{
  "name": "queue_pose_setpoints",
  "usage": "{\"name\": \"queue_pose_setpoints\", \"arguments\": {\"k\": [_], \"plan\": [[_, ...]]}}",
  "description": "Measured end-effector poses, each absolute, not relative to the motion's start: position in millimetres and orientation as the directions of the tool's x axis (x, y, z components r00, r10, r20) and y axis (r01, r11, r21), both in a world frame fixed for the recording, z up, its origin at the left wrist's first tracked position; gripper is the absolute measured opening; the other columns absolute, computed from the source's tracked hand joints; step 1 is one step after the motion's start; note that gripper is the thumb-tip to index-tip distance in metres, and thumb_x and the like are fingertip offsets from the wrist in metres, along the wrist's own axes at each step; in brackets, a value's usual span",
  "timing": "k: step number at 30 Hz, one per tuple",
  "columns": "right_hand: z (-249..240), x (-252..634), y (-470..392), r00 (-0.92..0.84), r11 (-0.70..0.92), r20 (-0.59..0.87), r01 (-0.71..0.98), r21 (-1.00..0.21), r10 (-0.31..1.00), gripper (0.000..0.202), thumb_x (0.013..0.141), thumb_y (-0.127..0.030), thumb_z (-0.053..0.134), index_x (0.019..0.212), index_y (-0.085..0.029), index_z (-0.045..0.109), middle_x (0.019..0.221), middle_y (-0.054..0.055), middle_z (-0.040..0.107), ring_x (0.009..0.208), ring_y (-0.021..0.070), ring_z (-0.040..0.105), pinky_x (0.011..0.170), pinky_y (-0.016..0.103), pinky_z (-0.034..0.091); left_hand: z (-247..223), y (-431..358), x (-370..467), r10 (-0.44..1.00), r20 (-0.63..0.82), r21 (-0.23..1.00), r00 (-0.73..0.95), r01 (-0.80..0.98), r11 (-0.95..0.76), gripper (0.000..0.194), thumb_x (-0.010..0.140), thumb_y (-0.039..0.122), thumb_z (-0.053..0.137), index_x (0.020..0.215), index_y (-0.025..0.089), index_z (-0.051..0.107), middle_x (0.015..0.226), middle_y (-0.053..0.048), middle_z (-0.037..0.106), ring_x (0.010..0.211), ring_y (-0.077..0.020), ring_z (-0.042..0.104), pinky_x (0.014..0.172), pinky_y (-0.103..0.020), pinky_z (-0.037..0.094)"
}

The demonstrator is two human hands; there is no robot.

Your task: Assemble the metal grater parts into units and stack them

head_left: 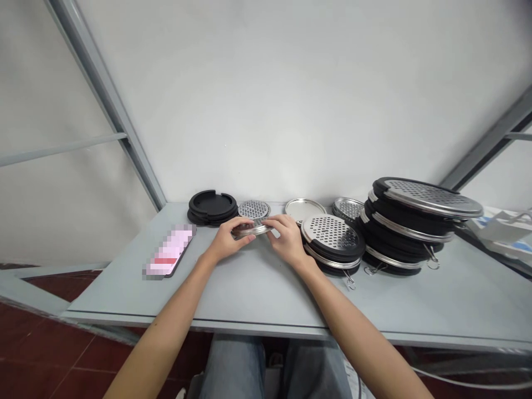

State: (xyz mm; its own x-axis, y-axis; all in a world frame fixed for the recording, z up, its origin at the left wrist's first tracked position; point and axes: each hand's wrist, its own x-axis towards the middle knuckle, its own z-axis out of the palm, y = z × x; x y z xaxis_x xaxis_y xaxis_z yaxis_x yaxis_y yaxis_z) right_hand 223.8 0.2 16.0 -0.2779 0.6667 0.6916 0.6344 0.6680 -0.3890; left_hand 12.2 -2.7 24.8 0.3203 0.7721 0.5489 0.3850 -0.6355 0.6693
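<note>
L hand & R hand both pinch rim of a metal disc, held over table approx. centre. From disc: black discs at 10 o'clock, holed plate at 12, phone 8–9, short stack at 3, tall stack beyond, same dir.

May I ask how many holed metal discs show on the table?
4: one behind the held disc, one behind the short stack, one atop it, one atop the tall stack; more may be hidden beneath.
</note>
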Motion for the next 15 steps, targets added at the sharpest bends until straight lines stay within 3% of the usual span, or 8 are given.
{"name": "queue_pose_setpoints", "arguments": {"k": [8, 15], "plan": [[15, 221, -2, -0.298, 0.650, 0.660, 0.657, -0.383, 0.690, 0.021, 0.087, -0.019, 0.055, 0.100, -0.022, 0.071, 0.092, 0.006, 0.066, 0.093, 0.0226, 0.058, 0.088, 0.036, 0.045, 15, 3, 11, 0.716, 0.578, 0.575, 0.392, 0.426, -0.698, 0.037, 0.084, 0.039, 0.070, 0.118, 0.025, 0.068, 0.123, -0.008, 0.066, 0.117, -0.0256, 0.058, 0.105, -0.045, 0.044], [14, 224, 4, -0.251, 0.596, 0.604, 0.646, -0.477, 0.756, 0.049, 0.078, -0.020, 0.065, 0.127, -0.019, 0.057, 0.124, 0.010, 0.060, 0.115, 0.0250, 0.053, 0.103, 0.039, 0.042, 15, 5, 8, 0.715, 0.598, 0.622, 0.363, 0.352, -0.699, 0.038, 0.083, 0.043, 0.071, 0.116, 0.024, 0.070, 0.117, -0.008, 0.069, 0.114, -0.0256, 0.060, 0.104, -0.044, 0.045]]}}
